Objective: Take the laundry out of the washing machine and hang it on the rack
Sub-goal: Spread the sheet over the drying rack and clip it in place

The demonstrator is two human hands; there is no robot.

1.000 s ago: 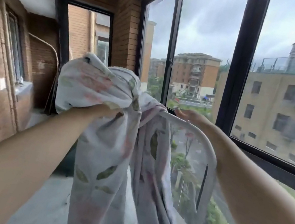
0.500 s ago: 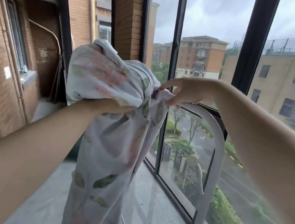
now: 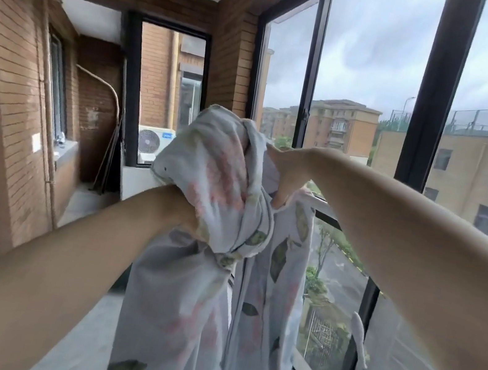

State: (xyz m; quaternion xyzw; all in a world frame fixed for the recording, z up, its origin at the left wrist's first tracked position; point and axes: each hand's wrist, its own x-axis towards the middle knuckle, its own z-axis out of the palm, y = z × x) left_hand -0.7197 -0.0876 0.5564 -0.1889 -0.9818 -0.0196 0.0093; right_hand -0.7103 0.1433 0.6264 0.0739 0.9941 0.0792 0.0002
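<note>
A pale floral sheet (image 3: 200, 275) with pink flowers and green leaves hangs bunched in front of me, its top wadded into a lump. My left hand (image 3: 189, 211) is buried under that lump and grips the cloth, mostly hidden by it. My right hand (image 3: 286, 176) pinches the sheet's upper edge where it drapes over the white rack bar (image 3: 318, 201). Part of the sheet hangs down on the far side of the bar. More of the white rack frame (image 3: 359, 339) shows low at the right, blurred.
Tall black-framed windows (image 3: 432, 87) run along the right, close behind the rack. A brick wall (image 3: 16, 99) lines the left. A white air-conditioner unit (image 3: 150, 144) sits behind the far window. Pale floor tiles (image 3: 87, 327) stretch ahead.
My right hand has moved left along the rack bar and now pinches the sheet's top edge. The bunched sheet sits further right, against the bar. My view has swung left and up.
</note>
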